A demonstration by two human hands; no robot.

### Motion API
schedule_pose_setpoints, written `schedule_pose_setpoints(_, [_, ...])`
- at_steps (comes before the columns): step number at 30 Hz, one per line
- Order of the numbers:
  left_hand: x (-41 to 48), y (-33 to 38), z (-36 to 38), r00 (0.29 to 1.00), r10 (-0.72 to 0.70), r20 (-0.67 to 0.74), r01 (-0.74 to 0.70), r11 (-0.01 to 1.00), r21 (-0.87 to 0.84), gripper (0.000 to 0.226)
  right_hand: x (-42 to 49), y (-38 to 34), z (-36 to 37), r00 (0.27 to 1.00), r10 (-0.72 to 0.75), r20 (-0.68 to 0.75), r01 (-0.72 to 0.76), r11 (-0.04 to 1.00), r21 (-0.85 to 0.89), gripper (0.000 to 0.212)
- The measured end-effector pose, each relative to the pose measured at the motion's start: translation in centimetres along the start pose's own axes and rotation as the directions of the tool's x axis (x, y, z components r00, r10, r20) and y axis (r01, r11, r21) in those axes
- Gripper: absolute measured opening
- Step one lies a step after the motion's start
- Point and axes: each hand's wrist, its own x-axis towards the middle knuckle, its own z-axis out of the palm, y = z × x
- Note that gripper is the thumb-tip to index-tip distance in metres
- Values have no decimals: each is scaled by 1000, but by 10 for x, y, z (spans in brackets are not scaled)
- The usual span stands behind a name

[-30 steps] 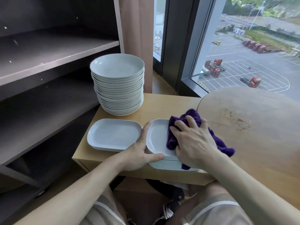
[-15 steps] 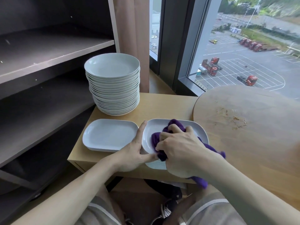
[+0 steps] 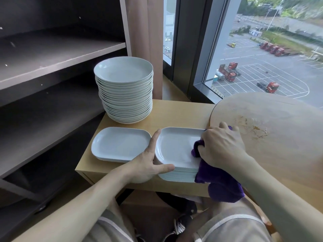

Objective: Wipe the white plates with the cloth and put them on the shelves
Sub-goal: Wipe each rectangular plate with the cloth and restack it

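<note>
A stack of white rectangular plates (image 3: 174,147) sits at the front of the low wooden table (image 3: 178,112). My left hand (image 3: 148,163) grips the stack's left front corner, thumb along the left rim and a finger along the front edge. My right hand (image 3: 222,147) clutches the purple cloth (image 3: 220,182) and presses it on the right part of the top plate; the cloth hangs over the stack's front right corner. Left of the stack lies a separate white rectangular plate (image 3: 120,145). Behind it stands a tall stack of round white plates (image 3: 125,91).
Dark shelves (image 3: 57,55) stand to the left, with bare boards at several heights. A round wooden tabletop (image 3: 272,135) with brownish stains adjoins on the right. A window (image 3: 262,49) and curtain are behind. My knees are under the table.
My right hand and the cloth slid from the left-middle of the top plate to its right side, uncovering most of the plate. My left hand kept its hold on the stack's corner.
</note>
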Motion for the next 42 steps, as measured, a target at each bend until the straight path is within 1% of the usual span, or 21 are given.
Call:
schedule_pose_setpoints(3, [-1, 2, 1, 1000, 5, 2, -5, 1000, -4, 115, 4, -3, 9, 996, -41, -74, 45, 998, 52, 25])
schedule_pose_setpoints(7, [-4, 5, 3, 1000, 23, -3, -23, 1000, -6, 116, 5, -18, 11, 973, -167, -160, 180, 981, 68, 31])
schedule_pose_setpoints(11, [-5, 6, 4, 1000, 30, 0, -30, 999, -28, 118, -3, -37, 7, 937, -328, -121, 341, 934, 105, 41])
schedule_pose_setpoints(14, [-5, 7, 4, 999, 45, 8, -45, 999, -28, 121, -12, -49, 5, 880, -456, -129, 470, 875, 115, 37])
schedule_pose_setpoints(17, [-5, 7, 3, 998, 66, 18, -65, 998, -6, 122, -19, -54, 5, 846, -507, -165, 531, 830, 171, 34])
schedule_pose_setpoints(21, [-4, 9, 4, 997, 69, -25, -67, 997, 49, 122, -16, -48, 6, 852, -493, -177, 521, 830, 200, 23])
schedule_pose_setpoints(24, [-5, 8, 5, 996, 76, -56, -73, 996, 52, 122, -12, -43, 9, 877, -447, -178, 479, 848, 228, 14])
schedule_pose_setpoints(27, [-6, 6, 5, 993, 72, -89, -66, 995, 68, 122, -10, -36, 11, 905, -390, -167, 419, 883, 212, 9])
schedule_pose_setpoints(32, [-5, 2, 7, 994, 57, -96, -50, 996, 68, 118, -6, -23, 11, 962, -231, -147, 257, 946, 197, 16])
schedule_pose_setpoints(36, [-6, 5, 7, 990, 78, -117, -72, 996, 55, 116, -2, -12, 14, 982, -119, -144, 140, 978, 154, 8])
schedule_pose_setpoints(39, [-7, 7, 7, 979, 114, -168, -106, 993, 56, 116, -3, -14, 17, 978, -114, -172, 136, 983, 120, 10])
schedule_pose_setpoints(42, [-6, 8, 6, 970, 136, -201, -134, 991, 24, 110, -6, -16, 17, 973, -130, -191, 150, 984, 98, 18])
